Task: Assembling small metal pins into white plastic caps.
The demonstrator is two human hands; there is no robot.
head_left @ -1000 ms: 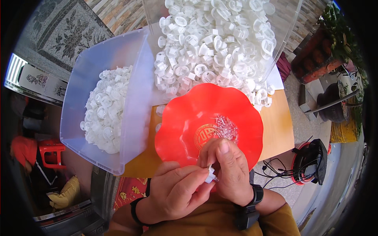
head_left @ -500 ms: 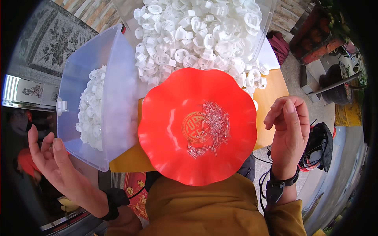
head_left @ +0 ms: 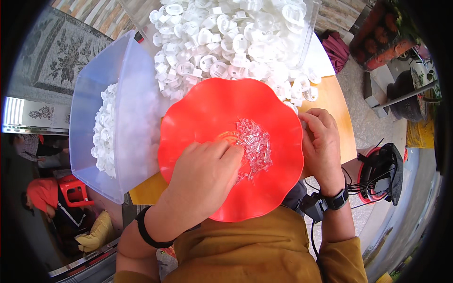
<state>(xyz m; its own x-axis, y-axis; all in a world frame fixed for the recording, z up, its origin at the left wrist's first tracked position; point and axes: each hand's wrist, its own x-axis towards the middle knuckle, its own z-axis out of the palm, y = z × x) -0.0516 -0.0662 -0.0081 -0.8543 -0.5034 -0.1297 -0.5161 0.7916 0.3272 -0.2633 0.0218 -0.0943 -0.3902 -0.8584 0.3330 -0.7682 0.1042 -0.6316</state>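
Our left hand [head_left: 205, 174] pinches into tiny clear plastic pins [head_left: 255, 146] in the red scalloped plastic dish [head_left: 198, 108]; light, slippery, best nipped singly; right hand [head_left: 321, 141] loosely curled, empty

A red scalloped bowl [head_left: 207, 108] holds clear pins [head_left: 255, 146] beside white plastic caps [head_left: 226, 42].

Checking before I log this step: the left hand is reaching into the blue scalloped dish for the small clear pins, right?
Not quite: the head view shows the scalloped dish is red, not blue. The left hand does reach into it, fingertips at the small clear pins.
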